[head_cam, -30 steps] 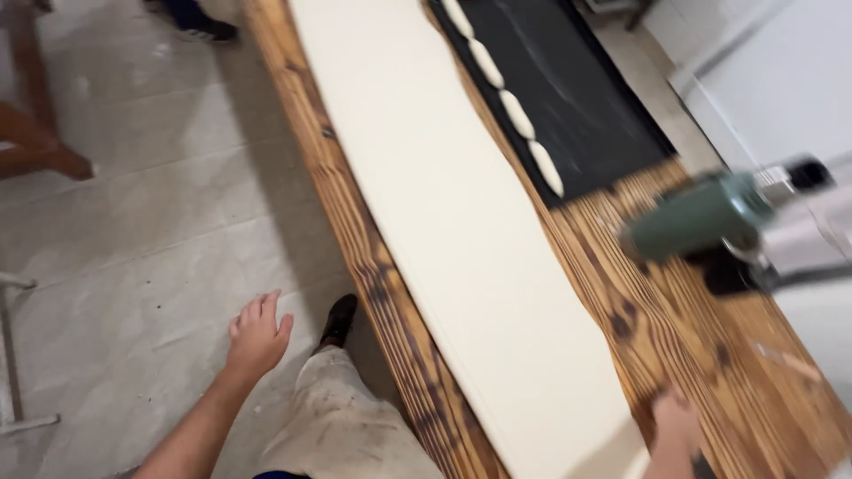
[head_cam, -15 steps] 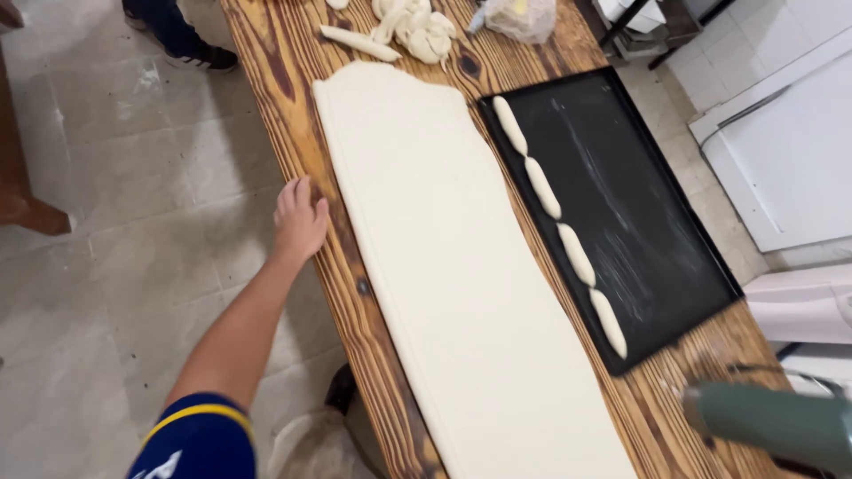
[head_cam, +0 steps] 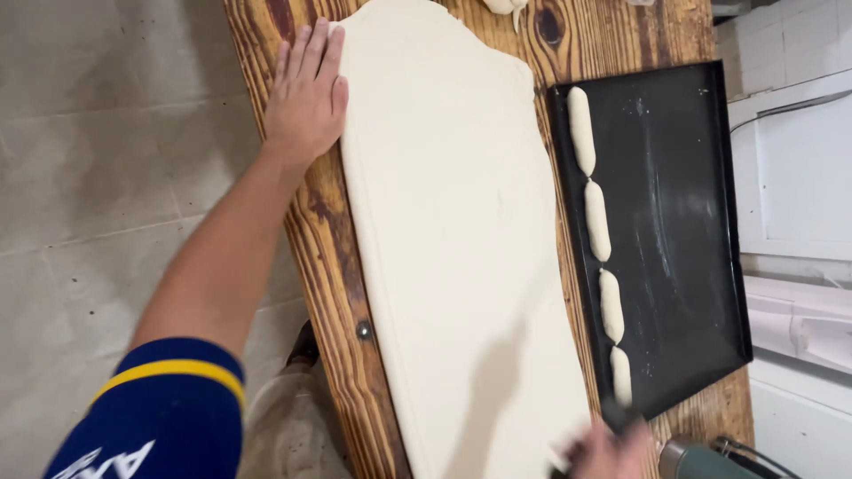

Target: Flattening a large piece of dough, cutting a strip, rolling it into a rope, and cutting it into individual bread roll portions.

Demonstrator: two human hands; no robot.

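A long pale sheet of dough (head_cam: 453, 239) lies lengthwise on a wooden table (head_cam: 324, 239). My left hand (head_cam: 306, 93) rests flat on the table's left side near the far end, fingers stretched out and touching the dough's edge. My right hand (head_cam: 608, 451) shows only partly at the bottom edge, blurred, at the near right corner of the dough. A small dark thing (head_cam: 614, 413) sticks up at its fingers; whether the hand grips it is unclear.
A black baking tray (head_cam: 674, 204) lies right of the dough with several small dough rolls (head_cam: 596, 220) in a line along its left side. A green object (head_cam: 701, 461) sits at the bottom right. White cabinets (head_cam: 794, 168) stand at the right. Tiled floor lies left of the table.
My left hand has moved from the table's edge up against the dough's left edge. My right hand has come into view at the dough's near corner. The view has shifted closer.
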